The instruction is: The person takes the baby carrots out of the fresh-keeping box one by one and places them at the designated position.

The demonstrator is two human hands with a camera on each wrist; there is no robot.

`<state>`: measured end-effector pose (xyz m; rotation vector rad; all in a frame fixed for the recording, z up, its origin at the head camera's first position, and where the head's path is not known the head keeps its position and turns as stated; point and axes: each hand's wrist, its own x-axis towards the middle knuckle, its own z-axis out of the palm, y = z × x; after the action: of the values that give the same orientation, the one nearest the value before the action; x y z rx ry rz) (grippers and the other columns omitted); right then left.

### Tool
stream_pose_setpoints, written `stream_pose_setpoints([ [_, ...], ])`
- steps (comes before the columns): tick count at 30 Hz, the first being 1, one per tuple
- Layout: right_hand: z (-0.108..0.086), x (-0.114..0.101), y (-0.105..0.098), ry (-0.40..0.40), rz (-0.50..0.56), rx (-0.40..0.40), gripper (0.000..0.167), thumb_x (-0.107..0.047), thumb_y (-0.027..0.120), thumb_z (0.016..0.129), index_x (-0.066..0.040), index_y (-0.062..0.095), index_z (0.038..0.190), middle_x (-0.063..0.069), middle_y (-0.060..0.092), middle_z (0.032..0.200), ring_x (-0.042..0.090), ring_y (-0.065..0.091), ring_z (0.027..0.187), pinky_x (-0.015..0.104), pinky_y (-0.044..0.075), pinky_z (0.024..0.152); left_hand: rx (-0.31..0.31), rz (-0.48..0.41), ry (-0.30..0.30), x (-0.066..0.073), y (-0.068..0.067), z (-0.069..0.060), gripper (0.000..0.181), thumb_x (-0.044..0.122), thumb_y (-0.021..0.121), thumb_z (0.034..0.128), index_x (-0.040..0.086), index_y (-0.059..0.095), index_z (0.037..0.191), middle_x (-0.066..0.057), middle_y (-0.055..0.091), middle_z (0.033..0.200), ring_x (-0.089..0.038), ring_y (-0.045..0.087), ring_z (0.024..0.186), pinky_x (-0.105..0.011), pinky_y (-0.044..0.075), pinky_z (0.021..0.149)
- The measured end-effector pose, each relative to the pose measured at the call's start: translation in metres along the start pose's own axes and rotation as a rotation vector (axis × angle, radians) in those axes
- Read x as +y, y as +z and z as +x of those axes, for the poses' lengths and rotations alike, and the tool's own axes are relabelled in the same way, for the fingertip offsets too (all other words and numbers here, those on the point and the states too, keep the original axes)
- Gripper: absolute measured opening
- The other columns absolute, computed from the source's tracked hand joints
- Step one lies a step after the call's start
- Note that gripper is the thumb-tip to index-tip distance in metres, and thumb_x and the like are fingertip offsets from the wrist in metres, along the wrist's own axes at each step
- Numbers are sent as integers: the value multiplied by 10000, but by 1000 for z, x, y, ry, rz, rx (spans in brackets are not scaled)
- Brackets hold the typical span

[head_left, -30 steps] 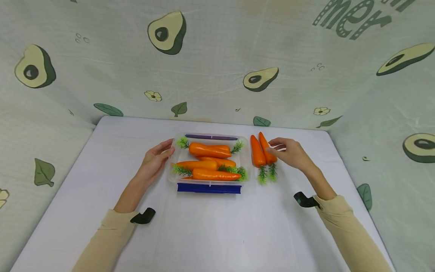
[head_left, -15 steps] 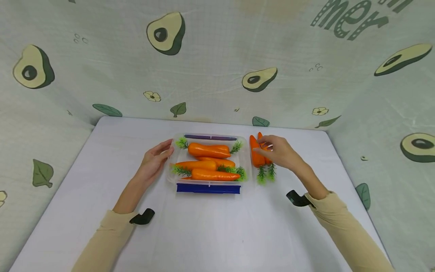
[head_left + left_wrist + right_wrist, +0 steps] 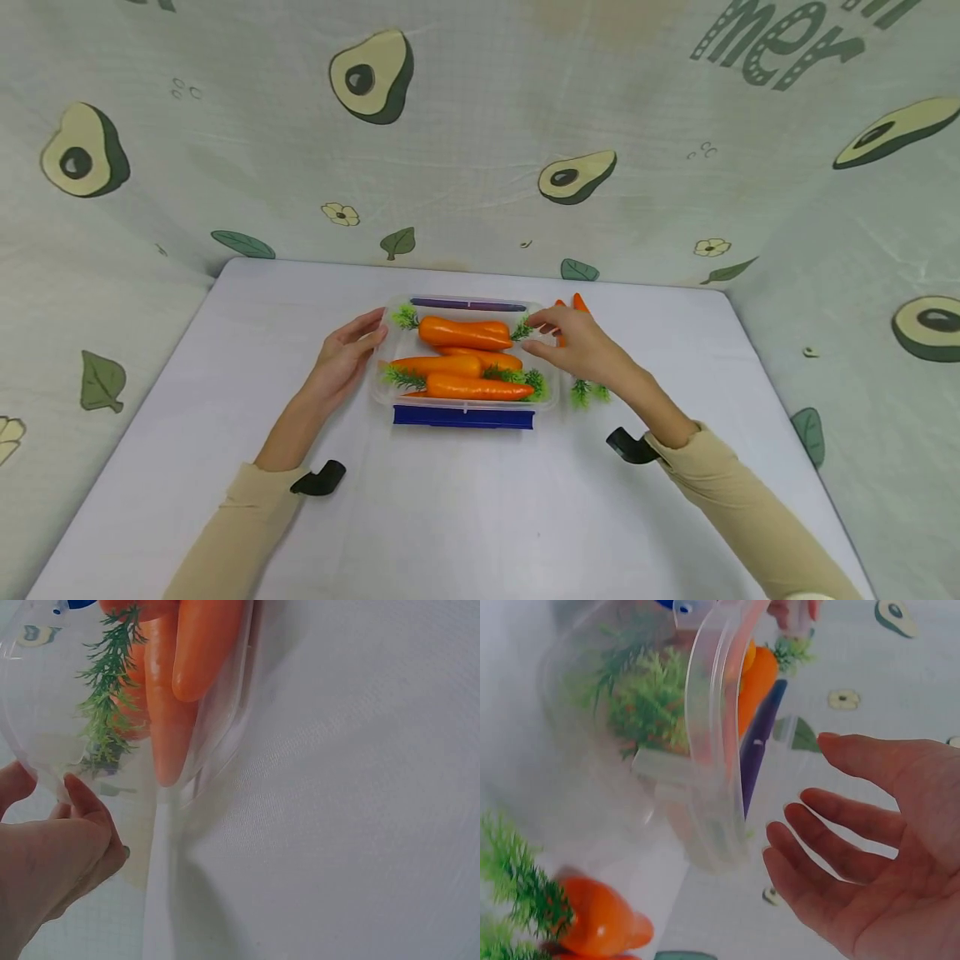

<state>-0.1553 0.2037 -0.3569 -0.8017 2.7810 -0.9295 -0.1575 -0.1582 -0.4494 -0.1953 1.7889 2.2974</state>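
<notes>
A clear plastic food container [image 3: 465,406] holds several orange toy carrots with green tops, among them one at the back [image 3: 465,332] and one at the front [image 3: 476,387]. My left hand [image 3: 339,362] pinches the container's left end between thumb and fingers; the left wrist view shows its fingertips [image 3: 79,787] at the clear wall. Over the right end hovers my right hand [image 3: 581,346], fingers apart and holding nothing. In the right wrist view its fingers stand just off the container rim [image 3: 709,712].
Two loose carrots lie right of the container, partly hidden by my right hand; their tops [image 3: 581,393] show below it, and one body [image 3: 596,919] shows in the right wrist view. A blue latch flap [image 3: 463,417] sticks out in front. Patterned cloth [image 3: 465,167] rises behind the white table [image 3: 450,517].
My right hand has moved left from over the loose carrots to the container's right end, carrying nothing. The left hand stays at the container, and the carrots have not moved.
</notes>
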Motion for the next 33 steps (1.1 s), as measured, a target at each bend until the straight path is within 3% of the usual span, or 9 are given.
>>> stream_pose_setpoints([
  [14,15,-22,32,-95,54,-81,389,-167,753,957,65,670,1258,194,701,1217,355,656,1095,502,558,947,4,-7,7,-1,2,0,559,118,612,1045,10,415,1556,-169,375,1557,-76,520,1190,-142,427,1031],
  [19,18,-31,41,-84,48,-110,390,-190,753,959,51,677,1257,178,696,1219,332,648,1085,463,562,953,5,-3,-1,0,1,0,564,129,608,1049,15,405,1562,-159,373,1561,-99,496,1226,-162,408,1076],
  [33,22,-37,67,-166,80,-180,377,-171,763,953,49,678,1246,131,708,1115,246,650,906,385,594,827,14,-14,-6,-1,2,1,538,97,603,1047,16,431,1550,-165,383,1547,-100,511,1195,-235,395,1128],
])
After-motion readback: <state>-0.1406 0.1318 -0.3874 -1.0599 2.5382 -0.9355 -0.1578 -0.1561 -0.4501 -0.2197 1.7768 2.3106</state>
